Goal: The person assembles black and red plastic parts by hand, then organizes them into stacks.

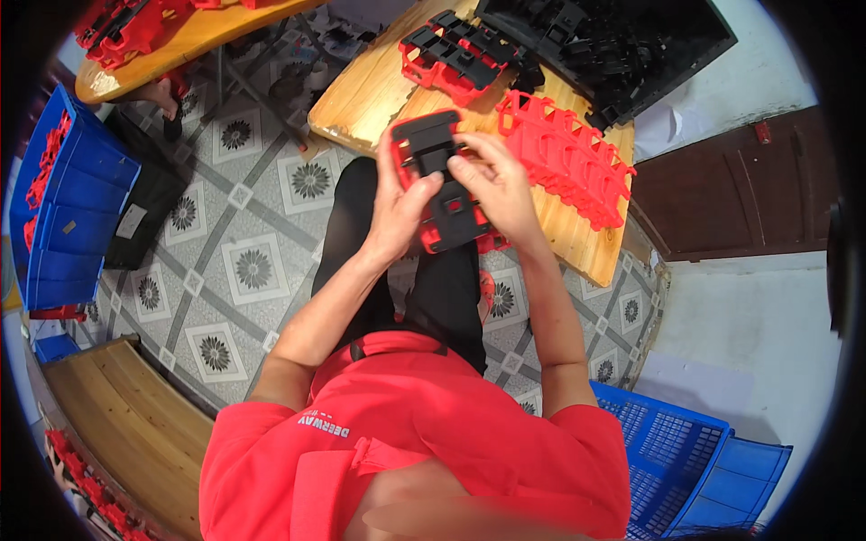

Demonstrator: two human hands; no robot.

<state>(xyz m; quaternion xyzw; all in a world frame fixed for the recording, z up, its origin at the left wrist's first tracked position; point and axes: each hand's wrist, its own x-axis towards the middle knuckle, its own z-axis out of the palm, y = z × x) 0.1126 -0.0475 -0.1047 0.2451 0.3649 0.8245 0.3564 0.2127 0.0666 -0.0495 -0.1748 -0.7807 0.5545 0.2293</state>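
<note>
Above my lap I hold a red and black plastic part point(454, 219), long and flat, with black plates set in a red frame. My left hand point(402, 206) is closed round its left side, the thumb pressed on the black middle. On the other side my right hand point(502, 187) grips it, with the thumb also on the black face. Just beyond my hands, a row of red plastic frames point(570, 160) lies on the wooden table point(356, 101). Farther back are several red and black assembled parts point(458, 56).
A black bin point(699, 56) of loose black pieces tilts at the table's far right. Leftward stand a blue bin point(95, 194) with red pieces, a black crate point(149, 203) and a wooden bench point(122, 397). A blue crate point(672, 451) sits behind me. Another person's foot point(169, 99) shows under a second table point(225, 32).
</note>
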